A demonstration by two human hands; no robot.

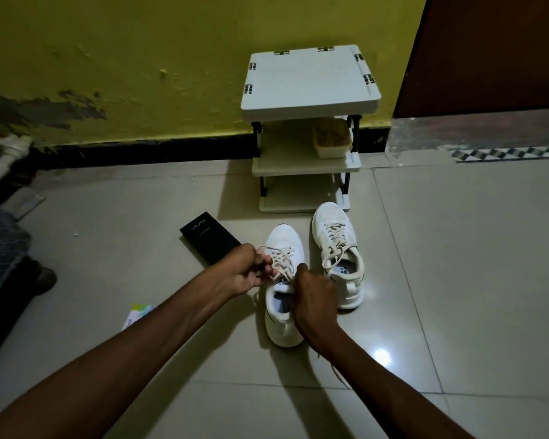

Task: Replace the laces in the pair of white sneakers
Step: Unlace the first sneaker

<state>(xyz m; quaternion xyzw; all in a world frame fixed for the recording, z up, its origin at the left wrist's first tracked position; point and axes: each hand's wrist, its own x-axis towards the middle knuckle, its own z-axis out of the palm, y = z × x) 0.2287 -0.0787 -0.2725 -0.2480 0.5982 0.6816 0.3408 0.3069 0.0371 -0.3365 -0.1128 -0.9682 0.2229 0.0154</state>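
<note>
Both sneakers lie on the floor just before the shelf rack (309, 99). Farther sneaker (332, 218) is fully laced. Left hand (244, 270) pinches the nearer sneaker's (282, 331) lace (281, 259); right hand (314, 299) is curled over its tongue, grip hidden. Judged early: relacing remains on both.

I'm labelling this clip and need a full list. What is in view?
near sneaker: 1, white, floor, closest to camera
far sneaker: 1, white, floor, beside it, near rack
laces: 2, cream, threaded in the sneakers
box: 1, black, floor, left of sneakers
rack: 1, white, against the wall
tub: 1, beige, rack's middle shelf
packet: 1, multicoloured, floor, left, nearer than the box
door: 1, brown, upper right
left hand: 1, pinches near sneaker's laces
right hand: 1, curled over near sneaker, grip hidden
</note>
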